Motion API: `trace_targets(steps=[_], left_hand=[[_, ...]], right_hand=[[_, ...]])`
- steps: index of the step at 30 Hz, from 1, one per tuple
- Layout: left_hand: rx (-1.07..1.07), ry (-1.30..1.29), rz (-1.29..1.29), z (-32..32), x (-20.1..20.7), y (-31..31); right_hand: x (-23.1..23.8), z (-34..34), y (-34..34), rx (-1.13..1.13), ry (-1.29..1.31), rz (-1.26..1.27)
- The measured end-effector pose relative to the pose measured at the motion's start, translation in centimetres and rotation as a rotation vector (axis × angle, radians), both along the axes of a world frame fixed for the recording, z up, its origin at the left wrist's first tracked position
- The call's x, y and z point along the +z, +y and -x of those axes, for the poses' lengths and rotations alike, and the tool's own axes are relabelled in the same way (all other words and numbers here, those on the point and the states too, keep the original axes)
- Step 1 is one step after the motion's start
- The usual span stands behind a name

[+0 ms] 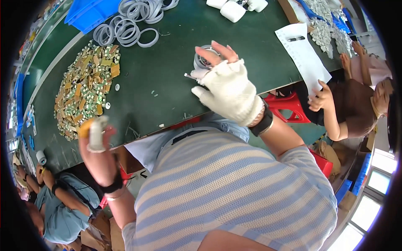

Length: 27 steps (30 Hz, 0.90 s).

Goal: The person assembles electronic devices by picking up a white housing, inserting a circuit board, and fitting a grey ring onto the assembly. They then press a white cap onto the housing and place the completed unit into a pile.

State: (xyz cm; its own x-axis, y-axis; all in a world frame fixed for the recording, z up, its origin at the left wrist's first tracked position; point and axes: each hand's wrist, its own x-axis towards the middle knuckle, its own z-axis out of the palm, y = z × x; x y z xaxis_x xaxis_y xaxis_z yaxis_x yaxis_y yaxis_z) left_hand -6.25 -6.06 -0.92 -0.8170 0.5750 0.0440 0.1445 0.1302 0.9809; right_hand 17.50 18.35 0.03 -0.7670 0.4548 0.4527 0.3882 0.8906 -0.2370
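My right hand (229,90), in a cream glove that leaves some fingertips bare, closes over a round grey housing (202,61) on the dark green table. Fingers lie across the housing's top and side, hiding much of it. A small white connector (189,76) sticks out beside the gloved fingers. At the near edge of a heap of small green-and-tan circuit boards (86,88), my left hand (97,136) is smeared by motion. White covering shows on part of it, and a yellow-orange patch is near its fingertips; whether it holds a board is unclear.
Grey rings (127,31) lie beside a blue bin (90,14) at the back. White cylindrical parts (232,11) stand at the far edge. A paper sheet (302,54) with a pen lies at right, touched by a co-worker's hand (321,97). Another person (63,209) sits at left.
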Motion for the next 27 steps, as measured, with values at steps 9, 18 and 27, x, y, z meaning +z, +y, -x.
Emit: trace_targets(steps=[9,18,27], left_hand=[[-0.375,-0.894,-0.294,-6.6,-1.2,7.2],[-0.498,-0.601,-0.134,-7.0,-0.2,7.0],[-0.491,-0.653,-0.257,-7.6,-0.5,6.9]], right_hand=[[1.3,-0.9,1.6,0.222,0.243,0.459],[2.8,0.9,-0.3,0.355,0.056,0.826],[2.4,1.2,-1.0,0.33,0.088,0.751]])
